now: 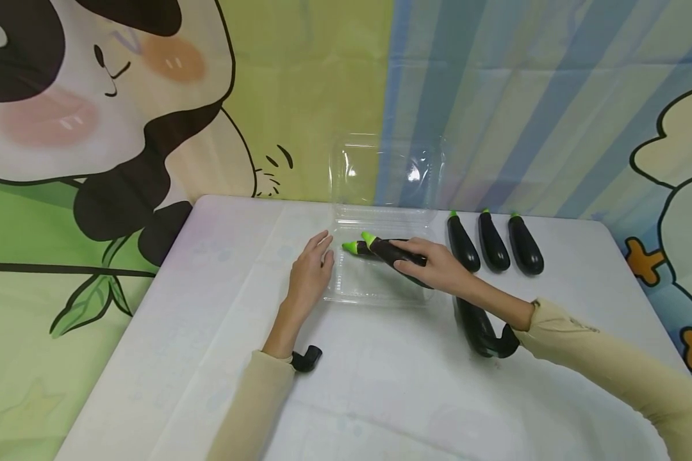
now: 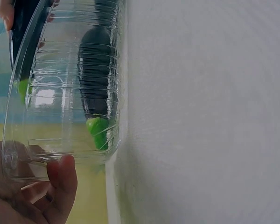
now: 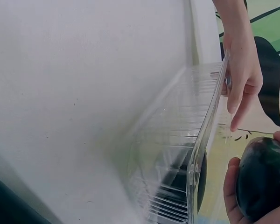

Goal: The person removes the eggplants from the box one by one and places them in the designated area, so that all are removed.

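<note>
A clear plastic clamshell box (image 1: 357, 288) lies opened on the table, its lid (image 1: 383, 176) raised at the back. One eggplant (image 2: 95, 70) with a green cap lies inside, along the box's far side. My right hand (image 1: 435, 261) grips a second dark eggplant (image 3: 260, 177) from above, over the box and with its green end pointing left. In the head view this eggplant partly covers the one inside. My left hand (image 1: 313, 272) is at the box's left edge, fingers extended and the fingertips right at the rim.
Three eggplants stand in a row at the back right: one near the box (image 1: 463, 244), a middle one (image 1: 493, 243) and an outer one (image 1: 525, 246). Another eggplant (image 1: 475, 326) lies nearer, under my right wrist. A cartoon-printed curtain (image 1: 300, 83) hangs behind the white table (image 1: 380, 384).
</note>
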A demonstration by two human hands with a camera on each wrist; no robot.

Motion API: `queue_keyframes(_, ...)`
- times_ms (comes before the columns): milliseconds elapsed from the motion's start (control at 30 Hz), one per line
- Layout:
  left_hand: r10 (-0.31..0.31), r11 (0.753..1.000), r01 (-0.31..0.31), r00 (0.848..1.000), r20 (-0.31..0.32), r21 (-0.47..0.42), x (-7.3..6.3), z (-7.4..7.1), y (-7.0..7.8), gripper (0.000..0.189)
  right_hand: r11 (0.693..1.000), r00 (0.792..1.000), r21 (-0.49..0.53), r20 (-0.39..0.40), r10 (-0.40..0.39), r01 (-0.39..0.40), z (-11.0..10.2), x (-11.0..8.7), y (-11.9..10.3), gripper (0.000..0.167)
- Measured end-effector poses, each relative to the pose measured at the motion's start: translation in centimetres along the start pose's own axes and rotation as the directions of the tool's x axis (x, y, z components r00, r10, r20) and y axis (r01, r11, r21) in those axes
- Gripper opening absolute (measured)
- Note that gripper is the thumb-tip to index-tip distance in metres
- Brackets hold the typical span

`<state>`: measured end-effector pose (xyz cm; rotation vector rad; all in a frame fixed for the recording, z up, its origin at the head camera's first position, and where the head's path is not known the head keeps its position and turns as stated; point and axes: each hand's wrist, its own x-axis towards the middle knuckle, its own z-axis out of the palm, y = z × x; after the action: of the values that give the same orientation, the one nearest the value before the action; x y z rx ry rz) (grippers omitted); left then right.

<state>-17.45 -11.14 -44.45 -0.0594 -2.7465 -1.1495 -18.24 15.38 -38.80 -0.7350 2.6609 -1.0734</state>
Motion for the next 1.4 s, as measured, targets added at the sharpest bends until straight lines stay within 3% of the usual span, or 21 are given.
queue_keyframes(233,-0.002,1.000,0.002,1.000,0.003,-0.001,-0.1,0.0,0.0,0.040,0.999,0.998,0.014,-0.051,-0.036,0.036,-0.4,-1.0,0.0,0.051)
queue_keyframes(500,-0.010,1.000,0.010,1.000,0.010,0.001,-0.1,0.0,0.2,0.040,0.999,0.996,-0.017,-0.079,0.029,-0.030,-0.7,-2.3,0.1,0.049)
queue_keyframes(767,-0.004,1.000,0.004,1.000,0.009,0.008,-0.1,0.0,0.3,0.040,0.991,0.986,0.017,-0.096,0.135,-0.134,-1.1,-3.4,0.4,0.055)
queue_keyframes(1033,-0.011,1.000,0.011,1.000,0.008,0.013,0.0,0.0,0.0,0.040,0.992,0.979,0.029,-0.159,0.125,-0.122,-1.2,-5.2,0.3,0.051)
queue_keyframes(1200,-0.009,1.000,0.009,1.000,0.014,0.009,0.0,0.1,-0.1,0.040,0.994,0.968,0.042,-0.224,0.110,-0.104,-1.3,-6.7,0.5,0.048)
queue_keyframes(1400,-0.002,1.000,0.002,1.000,0.012,0.016,0.2,0.1,0.0,0.040,0.979,0.942,0.088,-0.269,0.200,-0.183,-1.3,-8.6,1.0,0.049)
